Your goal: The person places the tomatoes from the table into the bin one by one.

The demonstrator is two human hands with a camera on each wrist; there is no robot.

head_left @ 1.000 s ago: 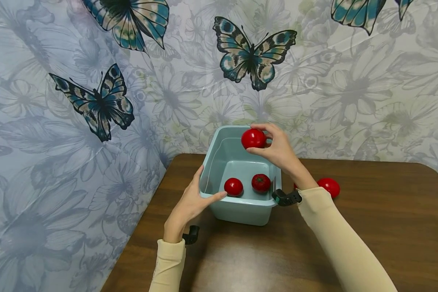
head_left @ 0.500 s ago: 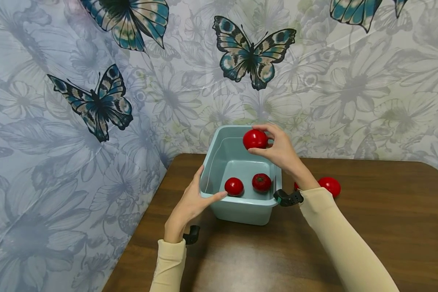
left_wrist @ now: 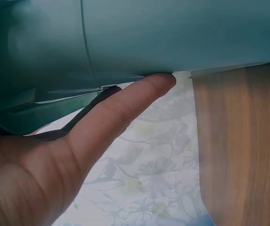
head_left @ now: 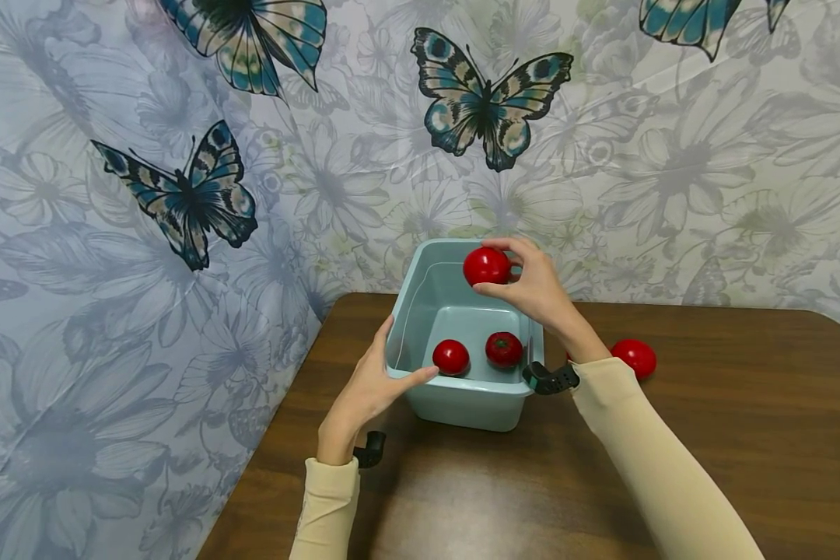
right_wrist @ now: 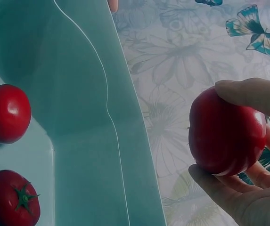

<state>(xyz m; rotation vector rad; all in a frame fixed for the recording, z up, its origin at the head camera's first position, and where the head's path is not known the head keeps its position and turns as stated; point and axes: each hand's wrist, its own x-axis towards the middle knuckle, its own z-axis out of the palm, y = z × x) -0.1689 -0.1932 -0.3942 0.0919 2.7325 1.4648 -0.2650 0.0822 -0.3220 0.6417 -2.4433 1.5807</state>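
In the head view my right hand (head_left: 532, 284) grips a glossy red tomato (head_left: 486, 266) between thumb and fingers, over the far right part of a pale teal plastic bin (head_left: 462, 397). The right wrist view shows this tomato (right_wrist: 226, 132) with fingertips on opposite sides. Inside the bin lie two tomatoes, one smooth side up (head_left: 451, 358) and one showing its green stem (head_left: 504, 350). My left hand (head_left: 364, 389) spans the bin's near left corner, thumb at the front rim and fingers along the outer left side. A straight finger (left_wrist: 125, 106) presses the bin wall in the left wrist view.
Another tomato (head_left: 635, 358) lies on the brown wooden table (head_left: 728, 420) right of the bin, beside my right forearm. A sliver of red next to it is mostly hidden by the wrist. A wall covering with butterflies (head_left: 490, 101) rises behind the table.
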